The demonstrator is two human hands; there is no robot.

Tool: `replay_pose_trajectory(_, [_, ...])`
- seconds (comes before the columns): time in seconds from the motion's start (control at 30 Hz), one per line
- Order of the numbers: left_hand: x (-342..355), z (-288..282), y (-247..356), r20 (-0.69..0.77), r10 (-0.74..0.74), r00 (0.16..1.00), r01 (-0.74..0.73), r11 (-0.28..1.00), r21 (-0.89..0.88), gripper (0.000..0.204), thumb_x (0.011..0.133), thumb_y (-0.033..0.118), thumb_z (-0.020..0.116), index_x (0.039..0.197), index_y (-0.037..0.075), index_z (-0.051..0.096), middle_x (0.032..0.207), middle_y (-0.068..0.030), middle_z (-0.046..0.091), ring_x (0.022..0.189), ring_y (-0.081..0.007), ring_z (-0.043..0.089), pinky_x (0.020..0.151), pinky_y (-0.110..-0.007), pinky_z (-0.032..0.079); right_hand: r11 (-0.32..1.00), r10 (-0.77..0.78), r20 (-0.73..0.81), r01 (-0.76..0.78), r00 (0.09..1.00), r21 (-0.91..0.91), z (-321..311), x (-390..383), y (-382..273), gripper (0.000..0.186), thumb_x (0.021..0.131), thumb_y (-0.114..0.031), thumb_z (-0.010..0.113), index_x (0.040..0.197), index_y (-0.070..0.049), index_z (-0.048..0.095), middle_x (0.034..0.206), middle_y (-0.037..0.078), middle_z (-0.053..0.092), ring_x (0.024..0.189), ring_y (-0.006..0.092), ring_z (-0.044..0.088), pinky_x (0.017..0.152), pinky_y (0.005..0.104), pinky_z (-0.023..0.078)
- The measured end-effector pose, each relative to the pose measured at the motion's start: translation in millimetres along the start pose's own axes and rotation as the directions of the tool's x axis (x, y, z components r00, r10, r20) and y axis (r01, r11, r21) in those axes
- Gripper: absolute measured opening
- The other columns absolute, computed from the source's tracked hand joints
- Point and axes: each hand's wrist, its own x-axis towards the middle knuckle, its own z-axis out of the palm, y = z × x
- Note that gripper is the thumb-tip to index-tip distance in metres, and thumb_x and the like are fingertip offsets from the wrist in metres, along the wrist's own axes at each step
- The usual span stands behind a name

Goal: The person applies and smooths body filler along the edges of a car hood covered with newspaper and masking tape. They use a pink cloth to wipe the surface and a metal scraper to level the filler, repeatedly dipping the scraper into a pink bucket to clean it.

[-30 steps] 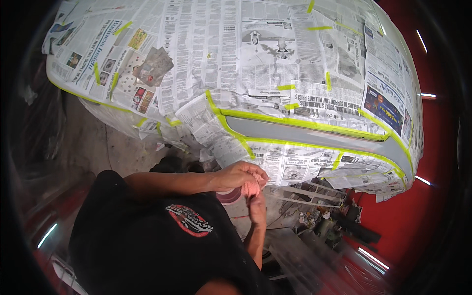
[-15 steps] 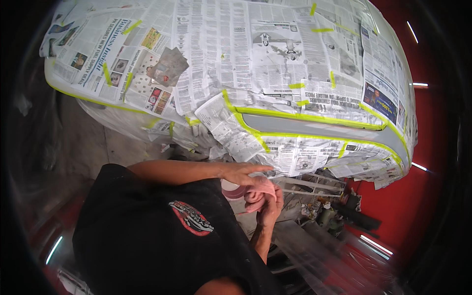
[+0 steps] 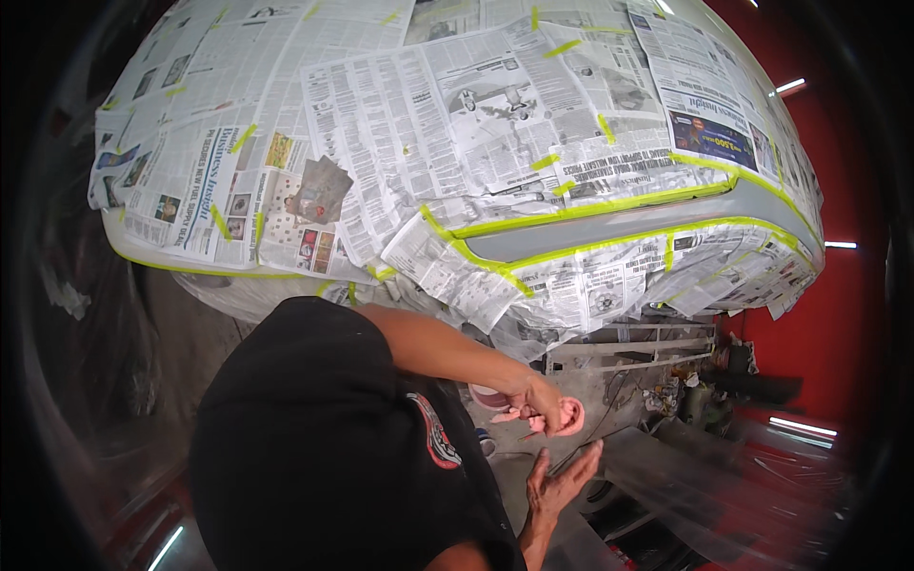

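My left hand [image 3: 536, 397] is closed around a crumpled pink cloth [image 3: 573, 417], part of which sticks out past the fingers. Below it, my right hand [image 3: 564, 483] is raised with its palm up and fingers stretched out, holding nothing and apart from the cloth. Just behind my left wrist a round tub [image 3: 488, 397] with a pinkish rim is partly hidden. Ahead stands a car body covered in newspaper [image 3: 381, 124], with a bare grey painted strip [image 3: 609, 228] framed by lime-yellow masking tape [image 3: 571, 252].
A folded grey sandpaper sheet [image 3: 321, 190] lies on the newspaper at left. Under the car's edge a metal rack [image 3: 633, 347] lies on the floor. Cluttered items [image 3: 700, 400] and clear plastic sheeting [image 3: 705, 485] spread at the right, before a red wall [image 3: 809, 352].
The pink cloth, held at my right hand before, is now in my left hand. My right hand has let go, opened and dropped lower. The view has shifted and tilted.
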Motion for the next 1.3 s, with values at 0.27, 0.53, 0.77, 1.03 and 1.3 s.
replay_pose_trajectory(0.27, [120,125,53,0.822,-0.246,0.515,0.256,0.958,0.126,0.012,0.082,0.016,0.057,0.073,0.014,0.051,0.054,0.0026,0.043,0.039,-0.0104,0.038,0.034,-0.025,0.028,0.961,-0.181,-0.25,0.117,0.951,-0.25,-30,-41,87,0.07,0.074,-0.031,0.079,0.13,-0.003,0.049,0.12,0.025,0.057,0.105,0.0403,0.062,0.084,0.0519,0.051])
replay_pose_trajectory(0.53, [169,172,60,0.863,-0.108,0.494,0.235,0.972,-0.013,0.01,0.082,0.018,0.056,0.075,0.013,0.051,0.056,0.0023,0.044,0.04,-0.0105,0.04,0.036,-0.026,0.031,0.748,0.638,0.236,-0.517,0.733,-0.415,-33,-65,127,0.052,0.073,-0.025,0.077,0.115,-0.001,0.06,0.095,0.024,0.066,0.091,0.0376,0.067,0.078,0.0492,0.052])
replay_pose_trajectory(0.77, [190,163,67,0.813,-0.098,0.574,0.232,0.971,-0.047,0.011,0.082,0.021,0.056,0.077,0.012,0.052,0.056,0.0021,0.044,0.042,-0.0106,0.041,0.037,-0.027,0.034,0.75,0.66,0.255,-0.602,0.707,-0.272,-13,-50,166,0.035,0.069,-0.019,0.073,0.096,0.002,0.067,0.072,0.028,0.062,0.074,0.0394,0.069,0.067,0.0493,0.052])
replay_pose_trajectory(1.03, [189,85,47,0.346,-0.105,0.932,0.053,0.986,0.158,0.013,0.082,0.023,0.055,0.08,0.011,0.053,0.058,0.0019,0.044,0.044,-0.0106,0.043,0.039,-0.028,0.037,0.214,0.506,0.767,-0.919,0.395,0.332,12,-71,243,0.026,0.07,0.001,0.068,0.092,-0.009,0.058,0.067,0.002,0.053,0.049,0.0132,0.049,0.044,0.0275,0.038])
replay_pose_trajectory(1.3, [180,53,24,-0.025,0.031,0.999,-0.012,0.834,0.552,0.016,0.082,0.026,0.055,0.082,0.01,0.053,0.059,0.0016,0.045,0.045,-0.0107,0.045,0.04,-0.028,0.04,0.434,0.745,0.251,-0.735,0.618,0.52,-5,-53,152,0.055,0.061,0.006,0.065,0.112,-0.008,0.049,0.094,0.005,0.057,0.071,0.0169,0.057,0.055,0.0317,0.047])
